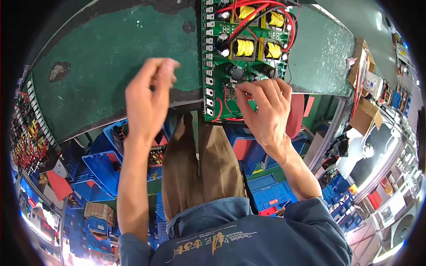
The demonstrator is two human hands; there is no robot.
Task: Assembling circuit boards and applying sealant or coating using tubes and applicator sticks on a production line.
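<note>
A green circuit board [228, 31] lies on the bench, reaching past its near edge. It carries yellow-wound transformers [244, 47], black round capacitors [235, 71], red and black wires [290, 31] and a row of metal tabs along its left side. My right hand [268, 106] is over the board's near right part, thumb and forefinger pinched close to its surface; what they hold, if anything, is too small to make out. Left of the board, my left hand [151, 88] hovers over the bench with curled fingers and thumb near the forefinger. Its fingertips are slightly blurred, hiding any small item there.
The worn green bench top [106, 53] has dark patches and a dark near edge. More wired boards [33, 142] stand at far left. Below the bench are blue crates [100, 170] and a red stool-like surface [296, 117]. Cardboard boxes [366, 113] stand at right.
</note>
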